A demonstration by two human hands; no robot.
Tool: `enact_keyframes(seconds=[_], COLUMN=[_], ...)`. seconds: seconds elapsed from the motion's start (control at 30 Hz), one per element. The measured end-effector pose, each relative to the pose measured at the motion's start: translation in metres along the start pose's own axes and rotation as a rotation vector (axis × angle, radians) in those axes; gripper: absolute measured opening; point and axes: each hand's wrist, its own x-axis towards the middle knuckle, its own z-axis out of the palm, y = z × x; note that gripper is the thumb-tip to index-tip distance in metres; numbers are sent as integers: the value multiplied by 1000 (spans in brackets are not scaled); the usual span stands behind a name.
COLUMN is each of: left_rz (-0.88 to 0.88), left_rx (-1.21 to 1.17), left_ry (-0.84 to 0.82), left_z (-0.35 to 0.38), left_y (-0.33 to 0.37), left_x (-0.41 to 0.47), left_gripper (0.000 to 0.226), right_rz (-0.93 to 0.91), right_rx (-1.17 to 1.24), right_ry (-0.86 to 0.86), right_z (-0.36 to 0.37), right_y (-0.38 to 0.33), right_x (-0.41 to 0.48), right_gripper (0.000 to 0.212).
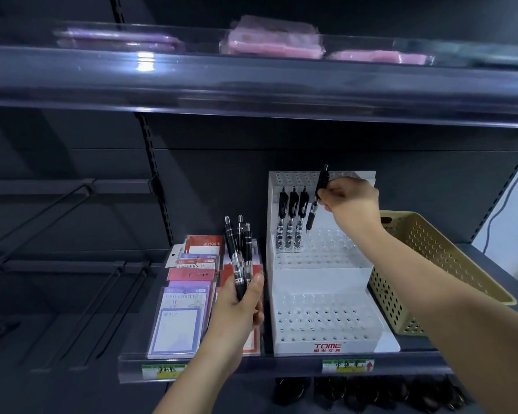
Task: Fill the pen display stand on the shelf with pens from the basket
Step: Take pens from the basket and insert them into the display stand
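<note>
A white tiered pen display stand (320, 279) with rows of holes sits on the dark shelf. Three black pens (292, 219) stand upright in the left holes of its upper tier. My right hand (350, 201) pinches a fourth black pen (317, 198), held upright just right of those three, tip above the holes. My left hand (240, 309) grips a bunch of three black pens (240, 255), tops up, left of the stand. A beige perforated basket (437, 264) stands right of the stand; my right forearm covers part of it and its contents are hidden.
Packs of notepads and cards (186, 294) lie on the shelf left of the stand, under my left hand. An upper shelf (251, 85) with pink packages overhangs. Bare metal hooks (72, 234) stick out at the left. Price labels (347, 365) line the shelf edge.
</note>
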Motion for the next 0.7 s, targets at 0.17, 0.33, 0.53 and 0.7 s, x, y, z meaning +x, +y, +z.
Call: enact_keyframes(seconds=[0.17, 0.33, 0.53, 0.7], left_rz=[7, 32, -9, -37], left_rx=[-10, 49, -29, -142], left_ry=[2, -17, -38, -18], left_z=[-2, -3, 1, 6], left_y=[0, -3, 0, 4], left_x=[1, 1, -3, -6], left_gripper=[18, 15, 24, 19], right_rz=[55, 81, 87, 61], right_rx=[-68, -130, -109, -63], right_ry=[-85, -133, -126, -47], right_z=[12, 17, 18, 14], right_y=[12, 19, 22, 25], right_x=[4, 0, 2, -9], right_gripper=[21, 15, 11, 20])
